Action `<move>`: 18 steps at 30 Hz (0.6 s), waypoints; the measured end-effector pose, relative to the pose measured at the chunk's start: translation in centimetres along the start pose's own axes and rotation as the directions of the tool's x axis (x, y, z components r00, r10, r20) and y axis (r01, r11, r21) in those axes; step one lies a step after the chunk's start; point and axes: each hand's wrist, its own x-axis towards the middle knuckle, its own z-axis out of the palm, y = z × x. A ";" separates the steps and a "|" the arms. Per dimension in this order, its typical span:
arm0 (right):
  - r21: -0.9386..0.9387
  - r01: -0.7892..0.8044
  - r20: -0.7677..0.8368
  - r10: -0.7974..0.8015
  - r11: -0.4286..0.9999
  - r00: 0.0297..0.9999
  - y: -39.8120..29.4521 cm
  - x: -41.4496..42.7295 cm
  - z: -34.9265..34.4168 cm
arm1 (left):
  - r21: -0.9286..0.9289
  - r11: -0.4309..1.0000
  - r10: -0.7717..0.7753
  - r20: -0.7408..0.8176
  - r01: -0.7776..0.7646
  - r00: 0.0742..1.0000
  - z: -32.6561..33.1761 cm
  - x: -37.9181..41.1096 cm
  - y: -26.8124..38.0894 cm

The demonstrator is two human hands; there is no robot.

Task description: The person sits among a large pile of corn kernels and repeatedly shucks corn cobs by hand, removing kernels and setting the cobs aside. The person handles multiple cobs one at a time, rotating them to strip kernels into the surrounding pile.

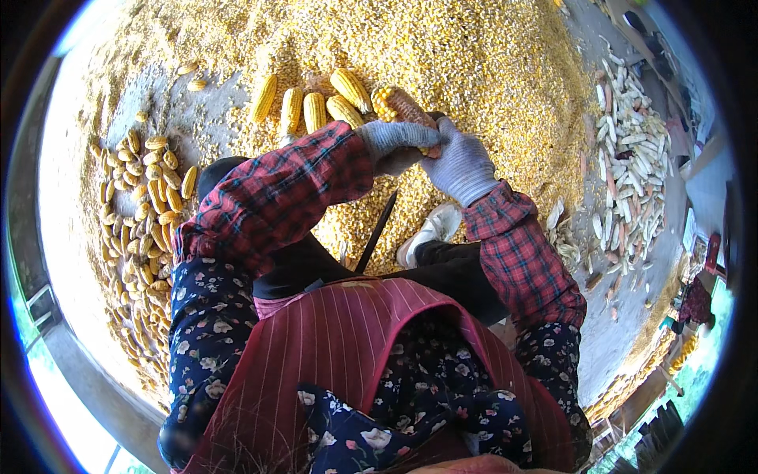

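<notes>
My left hand (398, 144), in a grey knitted glove, grips a partly shelled corn cob (408, 108). My right hand (459, 155), gloved alike, closes on the same cob's lower end, against the left. Yellow kernels remain at the cob's upper-left end; the rest shows bare reddish core. Several whole yellow ears of corn (314, 112) lie just left of the cob on a wide heap of loose kernels (485, 53). A dark pointed rod (377, 231) sticks up between my legs, below my hands.
A large pile of corn ears (145, 207) lies at the left. Stripped cobs (630, 172) are heaped at the right on the grey floor (616, 320). Dry husks (559, 228) lie near my right sleeve. A white shoe (431, 232) rests on kernels. Another person (696, 302) is at far right.
</notes>
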 end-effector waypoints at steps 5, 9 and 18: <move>0.297 0.097 -0.046 -0.087 0.950 0.995 1.3 0.0 1.4 | -0.139 0.974 0.187 0.047 -0.179 0.981 1.4 -1.0 0.5; 0.659 0.087 0.003 -0.117 0.747 0.993 1.5 0.4 2.3 | -0.177 0.939 0.320 0.129 -0.296 0.938 -0.3 0.3 -0.3; 0.226 0.035 0.012 -0.039 0.973 0.999 0.9 1.0 1.4 | 0.001 0.999 0.032 -0.185 -0.033 0.982 -0.9 0.9 -0.3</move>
